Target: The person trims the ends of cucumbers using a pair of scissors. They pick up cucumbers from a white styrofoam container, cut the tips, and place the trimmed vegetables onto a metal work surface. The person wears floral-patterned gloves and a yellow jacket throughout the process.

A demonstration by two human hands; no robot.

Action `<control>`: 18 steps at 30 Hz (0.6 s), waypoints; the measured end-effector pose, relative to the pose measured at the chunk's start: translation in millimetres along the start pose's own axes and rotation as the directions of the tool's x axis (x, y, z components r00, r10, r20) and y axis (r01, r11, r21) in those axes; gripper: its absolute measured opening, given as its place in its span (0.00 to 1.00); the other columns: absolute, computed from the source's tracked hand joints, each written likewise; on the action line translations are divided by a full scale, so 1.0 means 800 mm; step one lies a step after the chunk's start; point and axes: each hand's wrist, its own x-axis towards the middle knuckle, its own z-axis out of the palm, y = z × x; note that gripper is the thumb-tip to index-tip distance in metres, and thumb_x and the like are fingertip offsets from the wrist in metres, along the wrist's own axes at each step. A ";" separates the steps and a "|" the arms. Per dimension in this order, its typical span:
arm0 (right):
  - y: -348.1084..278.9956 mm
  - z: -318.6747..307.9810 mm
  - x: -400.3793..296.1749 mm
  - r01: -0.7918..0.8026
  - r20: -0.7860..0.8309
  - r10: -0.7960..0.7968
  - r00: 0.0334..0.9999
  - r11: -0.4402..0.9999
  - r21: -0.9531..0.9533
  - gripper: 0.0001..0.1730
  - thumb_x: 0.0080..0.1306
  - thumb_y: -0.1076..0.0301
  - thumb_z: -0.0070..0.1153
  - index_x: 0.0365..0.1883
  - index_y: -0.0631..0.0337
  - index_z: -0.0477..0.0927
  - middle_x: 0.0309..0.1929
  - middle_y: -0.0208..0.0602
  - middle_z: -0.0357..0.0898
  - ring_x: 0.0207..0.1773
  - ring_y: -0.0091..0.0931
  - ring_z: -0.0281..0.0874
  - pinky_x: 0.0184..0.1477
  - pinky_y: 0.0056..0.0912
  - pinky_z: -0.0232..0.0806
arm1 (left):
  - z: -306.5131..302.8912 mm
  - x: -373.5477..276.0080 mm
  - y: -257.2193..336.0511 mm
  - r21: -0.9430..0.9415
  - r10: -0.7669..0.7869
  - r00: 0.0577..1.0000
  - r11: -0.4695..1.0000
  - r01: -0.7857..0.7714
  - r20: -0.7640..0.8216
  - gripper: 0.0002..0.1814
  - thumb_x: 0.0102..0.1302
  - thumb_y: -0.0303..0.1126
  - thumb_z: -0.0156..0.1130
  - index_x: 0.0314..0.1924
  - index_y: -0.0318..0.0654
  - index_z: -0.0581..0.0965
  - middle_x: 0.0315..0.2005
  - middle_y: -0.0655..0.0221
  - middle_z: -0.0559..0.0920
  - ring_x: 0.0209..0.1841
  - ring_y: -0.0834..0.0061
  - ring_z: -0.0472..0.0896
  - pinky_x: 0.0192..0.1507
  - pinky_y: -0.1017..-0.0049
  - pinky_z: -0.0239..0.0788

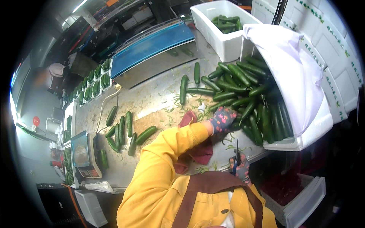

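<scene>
My left hand (223,119), in a grey flower-patterned glove, reaches across to the near-left edge of a heap of green cucumbers (233,81). Its fingertips touch the cucumbers there and are partly hidden, so a grip on one cannot be made out. The heap spills from a white foam box (310,136) lying on its side, with a white plastic liner (288,62) draped over it. Close to my body at the table's front edge, my right hand (242,168), gloved alike, grips a dark bladed tool (237,151), point up; scissors or a knife, I cannot tell.
Loose cucumbers (122,129) lie on the left of the metal table (159,98), near a weighing scale (85,159). Dark red cloth (202,154) sits under my left arm. A blue-topped wrapping machine (154,48) and an upright foam box (228,42) stand behind. A person (54,75) is far left.
</scene>
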 end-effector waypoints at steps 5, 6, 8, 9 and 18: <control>0.021 0.031 -0.005 0.448 0.202 -0.527 0.825 0.394 -0.803 0.23 0.61 0.54 0.41 0.49 0.61 0.64 0.26 0.36 0.69 0.21 0.22 0.63 0.22 0.18 0.63 | -0.074 -0.089 -0.024 -0.056 -0.132 0.990 0.990 0.128 -0.060 0.27 0.39 0.36 0.61 0.42 0.38 0.67 0.32 0.59 0.73 0.37 0.60 0.71 0.39 0.66 0.61; 0.011 0.017 0.005 0.398 0.234 -0.323 0.917 0.707 -0.584 0.24 0.61 0.53 0.42 0.48 0.62 0.64 0.26 0.38 0.69 0.21 0.23 0.64 0.19 0.19 0.63 | -0.086 -0.106 -0.026 -0.142 -0.176 0.979 0.977 0.161 -0.099 0.28 0.39 0.35 0.61 0.43 0.38 0.66 0.32 0.59 0.72 0.38 0.60 0.70 0.41 0.66 0.61; -0.007 -0.032 0.047 -0.051 0.503 0.088 0.860 0.995 -0.086 0.25 0.60 0.50 0.42 0.46 0.62 0.64 0.27 0.41 0.67 0.21 0.24 0.65 0.14 0.22 0.62 | -0.094 -0.131 -0.030 -0.274 -0.197 0.956 0.952 0.134 -0.216 0.31 0.38 0.34 0.62 0.46 0.37 0.65 0.35 0.57 0.72 0.41 0.58 0.69 0.43 0.67 0.60; -0.009 -0.030 0.049 -0.160 0.554 0.095 0.827 0.985 0.071 0.26 0.60 0.49 0.41 0.46 0.61 0.64 0.28 0.43 0.67 0.21 0.25 0.65 0.13 0.23 0.62 | -0.091 -0.144 -0.029 -0.316 -0.189 0.939 0.944 0.094 -0.287 0.33 0.37 0.33 0.62 0.47 0.37 0.64 0.37 0.57 0.71 0.42 0.58 0.69 0.45 0.67 0.59; -0.065 0.102 0.072 -0.120 0.546 -0.143 0.826 0.901 0.418 0.23 0.64 0.57 0.36 0.55 0.57 0.56 0.40 0.50 0.64 0.17 0.14 0.59 0.22 0.12 0.61 | -0.097 -0.189 0.040 -0.438 -0.136 0.943 0.899 -0.011 -0.303 0.37 0.36 0.33 0.64 0.51 0.34 0.62 0.40 0.55 0.70 0.44 0.56 0.67 0.47 0.64 0.56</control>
